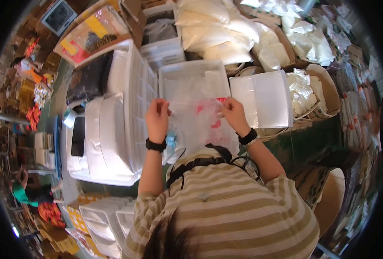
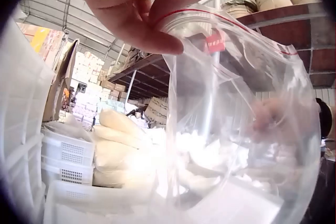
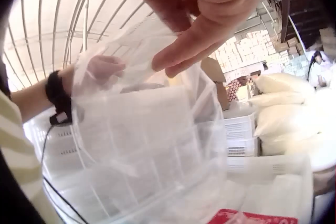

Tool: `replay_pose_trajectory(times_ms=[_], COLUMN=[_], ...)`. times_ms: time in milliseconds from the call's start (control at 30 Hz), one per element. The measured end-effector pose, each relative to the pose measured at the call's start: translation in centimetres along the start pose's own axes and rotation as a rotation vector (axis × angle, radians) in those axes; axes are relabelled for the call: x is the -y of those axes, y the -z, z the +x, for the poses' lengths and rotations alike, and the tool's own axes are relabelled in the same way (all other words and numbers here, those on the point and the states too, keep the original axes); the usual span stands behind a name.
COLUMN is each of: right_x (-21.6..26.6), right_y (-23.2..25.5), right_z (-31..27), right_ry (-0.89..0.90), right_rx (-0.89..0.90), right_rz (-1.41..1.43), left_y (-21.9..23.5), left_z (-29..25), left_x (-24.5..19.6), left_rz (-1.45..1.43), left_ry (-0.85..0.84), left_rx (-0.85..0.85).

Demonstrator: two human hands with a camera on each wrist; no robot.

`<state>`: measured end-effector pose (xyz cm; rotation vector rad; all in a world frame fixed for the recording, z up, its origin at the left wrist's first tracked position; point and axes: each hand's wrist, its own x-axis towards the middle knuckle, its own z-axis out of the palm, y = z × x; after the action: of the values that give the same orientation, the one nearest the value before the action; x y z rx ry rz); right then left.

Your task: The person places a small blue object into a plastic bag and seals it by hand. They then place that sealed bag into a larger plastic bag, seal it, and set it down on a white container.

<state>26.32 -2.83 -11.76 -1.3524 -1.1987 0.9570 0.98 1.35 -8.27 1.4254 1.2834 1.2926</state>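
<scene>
A person in a striped shirt (image 1: 226,207) stands at a crowded counter (image 1: 303,142) and holds a clear plastic bag (image 1: 198,123) up in front of the chest, over a clear plastic bin (image 1: 191,80). The left hand (image 1: 157,118) pinches the bag's upper left edge between thumb and fingers (image 2: 131,29), and the right hand (image 1: 233,114) pinches the upper right edge, so the two hands sit apart with the bag stretched between them. The bag has a red zip line along its mouth (image 2: 210,16) and some red print, and it looks empty as far as I can tell. To the left of the bin stands a white set of drawers (image 1: 131,108), with more white plastic trays (image 1: 105,216) lower down by the person's elbow. To the right lies a flat white lid (image 1: 265,99), and beyond it are cardboard boxes of white packets (image 1: 306,88). At the far side, fat white sacks (image 1: 219,30) are heaped together. The room is a warehouse with a curved metal roof (image 3: 52,19), shelves of cartons (image 2: 89,85) and stacked boxes all around.
</scene>
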Motion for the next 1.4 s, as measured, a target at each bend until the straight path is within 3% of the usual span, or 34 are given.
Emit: replay_pose_trajectory(times_ms=[100,167,233,300,367,400,467,567,667,800,900,1000,1100,1200,1300,1400], right_x=[-0.2,2.0,3.9,3.5,3.2,3.1,3.4,4.3,2.2,3.8,5.1,5.4,4.7,4.4,3.9,4.2], right_y=[-0.4,-0.1,0.6,1.6,1.8,1.7,1.4,1.4,3.8,4.8,4.8,4.6,4.2,2.3,-0.3,-2.3], right_z=[1.3,2.4,2.8,2.5,1.4,0.6,-0.9,-2.8,-3.6,-4.6,-4.8,-3.8,-2.5,-1.4,-0.3,-0.1], right_ry=[0.054,0.037,0.083,0.099,0.18,0.219,0.136,0.025,0.171,-0.019,-0.084,-0.026,0.094,0.191,0.255,0.183], right_rx=[-0.109,-0.264,-0.295,-0.267,-0.251,-0.241,-0.264,-0.286,-0.322,-0.396,-0.437,-0.407,-0.29,-0.114,-0.015,0.126], right_rz=[0.078,0.151,0.089,-0.026,-0.2,-0.289,-0.353,-0.399,-0.629,-0.495,-0.404,-0.499,-0.564,-0.575,-0.513,-0.433], left_y=[0.9,1.9,2.5,2.6,2.4,2.1,1.2,-2.0,-4.6,-6.4,-5.7,-5.1,-4.0,-1.7,-0.8,-2.8], left_z=[0.5,0.4,0.1,-1.2,-2.9,-3.9,-5.4,-7.9,-8.2,-7.5,-6.9,-7.4,-3.3,-0.1,0.3,-0.7], left_x=[-0.2,0.9,3.2,8.5,17.7,21.4,26.2,27.0,27.9,26.9,26.7,31.4,22.4,8.7,2.3,-1.1], left_rz=[-0.066,-0.123,-0.075,0.079,0.375,0.465,0.639,0.929,0.841,0.969,0.94,0.828,-0.187,-0.759,-0.902,-1.301], left_ry=[-0.06,0.034,0.163,0.325,0.293,0.373,0.52,0.51,0.664,0.854,0.807,0.375,0.531,0.572,0.485,0.491], left_rx=[-0.029,-0.069,-0.049,0.03,0.097,0.163,0.302,0.346,0.202,0.138,0.151,-0.038,-0.023,0.269,0.464,0.725])
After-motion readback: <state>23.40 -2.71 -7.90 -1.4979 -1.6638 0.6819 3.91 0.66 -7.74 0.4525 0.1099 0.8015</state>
